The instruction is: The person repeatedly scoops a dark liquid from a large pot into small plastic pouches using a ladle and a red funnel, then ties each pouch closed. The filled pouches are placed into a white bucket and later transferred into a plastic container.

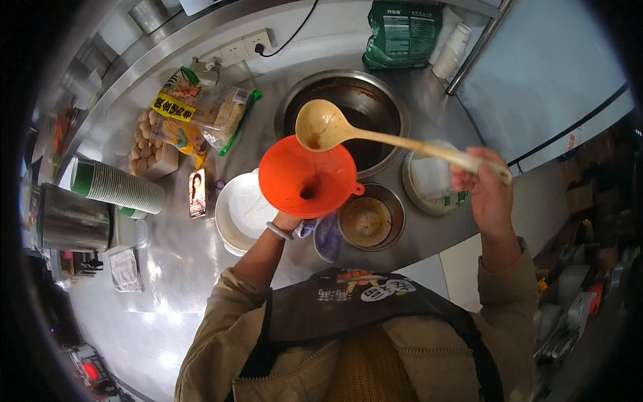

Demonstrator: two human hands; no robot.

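My right hand (485, 193) grips the handle end of a long pale wooden ladle (326, 125). The ladle's bowl hangs over the far rim of an orange plastic funnel (286, 176), with a little brown liquid in it. A thin dark streak runs down the funnel's inner wall to the hole. My left hand (289, 222) holds the funnel from below, its fingers hidden under the cone; whether a container is under it I cannot tell. Behind the funnel stands a wide stainless steel basin (397, 115) with dark liquid inside.
Left of the funnel sits a white bowl (236, 216); right, a steel pot (397, 226) with brownish residue. A plastic-wrapped stack of round lids (417, 186) stands farther right. A lit phone (197, 193), eggs (145, 151), food packets (206, 110) and stacked paper cups (120, 186) occupy the left.
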